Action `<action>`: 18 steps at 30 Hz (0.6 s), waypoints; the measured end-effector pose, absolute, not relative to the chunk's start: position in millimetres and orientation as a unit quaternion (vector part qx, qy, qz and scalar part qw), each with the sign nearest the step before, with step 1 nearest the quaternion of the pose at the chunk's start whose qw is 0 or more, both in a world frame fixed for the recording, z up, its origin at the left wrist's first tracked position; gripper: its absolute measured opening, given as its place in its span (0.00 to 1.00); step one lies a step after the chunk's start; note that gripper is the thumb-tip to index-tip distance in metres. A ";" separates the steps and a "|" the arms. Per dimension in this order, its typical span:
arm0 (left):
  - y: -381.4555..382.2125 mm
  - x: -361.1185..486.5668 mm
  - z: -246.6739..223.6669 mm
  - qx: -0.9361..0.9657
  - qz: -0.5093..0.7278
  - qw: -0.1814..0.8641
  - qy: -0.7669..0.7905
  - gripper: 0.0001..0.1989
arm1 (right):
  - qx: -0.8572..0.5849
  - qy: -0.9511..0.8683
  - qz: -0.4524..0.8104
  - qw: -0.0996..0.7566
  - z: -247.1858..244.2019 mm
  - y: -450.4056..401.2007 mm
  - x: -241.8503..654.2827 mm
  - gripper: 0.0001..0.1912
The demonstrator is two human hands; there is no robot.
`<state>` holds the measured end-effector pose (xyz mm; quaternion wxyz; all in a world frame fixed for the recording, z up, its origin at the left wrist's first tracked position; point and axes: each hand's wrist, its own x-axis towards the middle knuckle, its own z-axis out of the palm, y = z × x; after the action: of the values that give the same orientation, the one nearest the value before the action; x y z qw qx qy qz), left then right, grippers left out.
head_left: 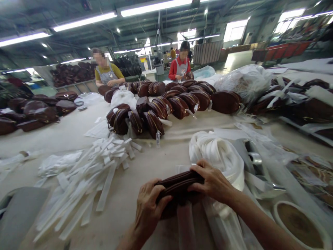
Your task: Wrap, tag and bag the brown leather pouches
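A dark brown leather bag (pixel 179 185) is held between my two hands, above the table near its front. My left hand (pixel 149 201) grips the bag's left end, thumb on the near side. At the other end my right hand (pixel 210 178) has its fingers over the top and its thumb in front. A pale translucent strip (pixel 185 222) hangs below the bag; where it attaches is hidden. Just behind my right hand lies a heap of white strip material (pixel 215 152). To the left is a loose pile of cut white strips (pixel 104 166).
Rows of finished-looking brown bags (pixel 179 104) stand across the table. More bags (pixel 39 111) lie at the left. A tape dispenser (pixel 251 156) and a tape roll (pixel 299 222) sit at the right. A plastic-wrapped bundle (pixel 244 81) lies behind. Two people work across the table.
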<state>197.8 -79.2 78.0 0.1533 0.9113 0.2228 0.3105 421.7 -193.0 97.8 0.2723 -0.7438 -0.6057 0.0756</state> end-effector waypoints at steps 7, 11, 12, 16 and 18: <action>-51.2 197.2 73.9 0.882 0.348 0.178 0.262 0.17 | -0.707 -0.631 0.090 0.305 94.9 -173.2 418.8 0.15; -36.8 181.9 96.1 0.905 0.383 0.098 0.155 0.12 | -0.642 -0.678 -0.046 0.355 100.1 -170.9 401.3 0.18; -34.5 176.9 97.3 0.909 0.384 0.081 0.136 0.11 | -0.631 -0.685 -0.072 0.359 98.3 -170.2 395.9 0.19; -28.0 167.4 91.5 0.929 0.358 0.005 0.091 0.10 | -0.629 -0.675 -0.132 0.361 71.0 -164.0 382.9 0.23; -27.0 172.3 92.5 0.943 0.323 -0.035 0.077 0.14 | -0.638 -0.673 -0.140 0.348 56.0 -161.2 383.1 0.24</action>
<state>172.3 -27.0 92.5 -0.0354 0.9426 0.0774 0.3229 383.1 -161.2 56.0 0.3476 -0.6377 -0.6730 -0.1399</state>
